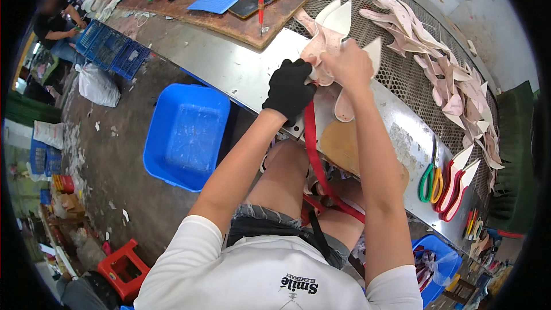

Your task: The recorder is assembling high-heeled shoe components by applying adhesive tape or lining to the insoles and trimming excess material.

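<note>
My left hand point(290, 89), in a black glove, is closed at the edge of a pale pink shoe-upper piece point(328, 39) over the metal table. A red strip point(311, 135) runs down from beside the gloved fingers to my lap. Opposite it, my bare right hand point(349, 68) is closed on the same piece, its fingertips partly hidden. White pointed pieces point(334, 18) lie just beyond my hands. Under my right wrist, a rounded pale end point(344, 107) sticks out. A round tan pad point(338, 142) sits by the table's near edge.
Many pale pieces point(453, 83) lie piled on the mesh at right. Red-edged pieces point(459, 186) and scissors point(427, 182) lie nearer. A brown board point(189, 0) holds a phone point(255, 2) and a red-handled tool point(261, 11). A blue tub point(185, 138) stands left. A person point(57, 26) sits far left.
</note>
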